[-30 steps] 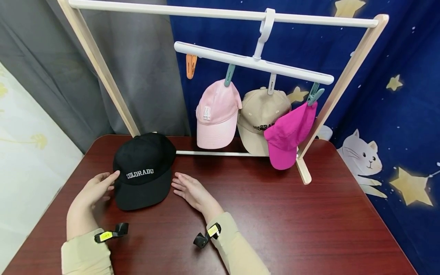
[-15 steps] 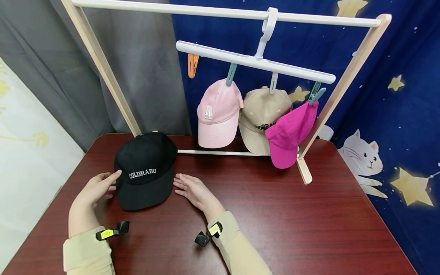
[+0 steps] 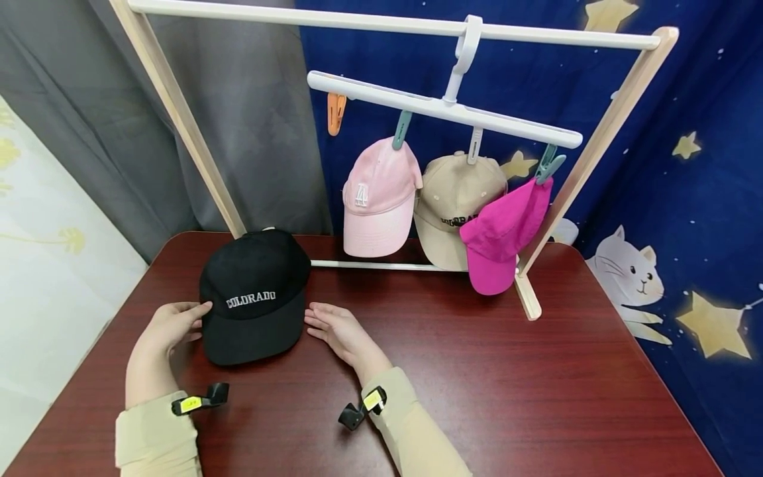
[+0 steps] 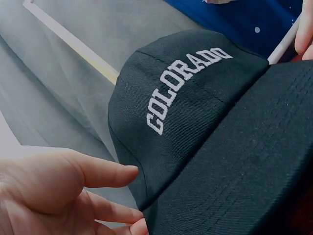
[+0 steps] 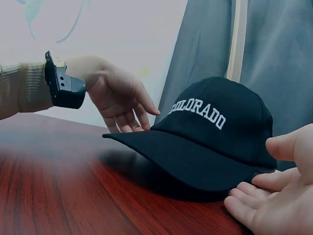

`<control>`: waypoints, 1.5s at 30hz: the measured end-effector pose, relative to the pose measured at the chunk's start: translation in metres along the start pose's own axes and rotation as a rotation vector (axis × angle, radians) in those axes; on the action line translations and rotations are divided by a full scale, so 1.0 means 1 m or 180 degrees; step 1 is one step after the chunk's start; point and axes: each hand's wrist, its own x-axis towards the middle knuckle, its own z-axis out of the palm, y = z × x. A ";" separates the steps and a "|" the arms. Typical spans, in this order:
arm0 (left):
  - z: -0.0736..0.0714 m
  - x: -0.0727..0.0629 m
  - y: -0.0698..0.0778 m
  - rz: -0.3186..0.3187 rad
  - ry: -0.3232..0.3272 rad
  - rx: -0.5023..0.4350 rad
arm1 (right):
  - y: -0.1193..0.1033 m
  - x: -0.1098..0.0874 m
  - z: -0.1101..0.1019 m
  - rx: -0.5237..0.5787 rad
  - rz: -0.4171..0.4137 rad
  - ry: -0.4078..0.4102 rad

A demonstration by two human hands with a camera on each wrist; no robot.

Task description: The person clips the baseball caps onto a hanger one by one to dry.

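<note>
A black cap (image 3: 256,285) lettered COLORADO sits upright on the dark red table (image 3: 477,384), its brim toward me. My left hand (image 3: 169,326) is at the cap's left side, fingers extended and touching its edge, with the thumb by the lower crown. On the other side, my right hand (image 3: 341,336) lies palm toward the cap, fingers loosely straight; in the right wrist view its fingertips (image 5: 239,196) meet the right end of the brim. Above hangs a white clip hanger (image 3: 393,97) holding a light pink cap (image 3: 378,199), a beige cap (image 3: 459,185) and a magenta cap (image 3: 509,232).
The hanger hooks over the top bar of a wooden rack (image 3: 572,199) standing at the table's back. An orange clip (image 3: 336,114) at the hanger's left end holds nothing. A grey curtain (image 3: 250,119) and a blue starry curtain (image 3: 703,218) hang behind.
The black cap has shifted slightly to the right. My left hand has moved right with it, and its thumb sits a little lower. My right hand has moved very little.
</note>
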 end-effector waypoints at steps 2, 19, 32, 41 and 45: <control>0.001 0.000 0.000 0.0008 0.0001 0.0008 | 0.000 0.000 -0.001 -0.0051 -0.0015 0.0017; 0.007 0.005 0.006 0.0017 -0.0026 -0.0063 | 0.003 -0.002 -0.001 -0.0258 -0.0117 0.0165; 0.011 0.007 0.005 0.0236 -0.0111 -0.0419 | 0.004 -0.002 -0.003 -0.0229 -0.0216 0.0296; 0.012 0.007 0.007 0.0501 -0.0105 -0.0565 | 0.004 -0.001 -0.005 -0.0284 -0.0307 0.0383; 0.012 0.006 0.009 0.0595 -0.0083 -0.0601 | 0.004 0.000 -0.005 -0.0310 -0.0365 0.0439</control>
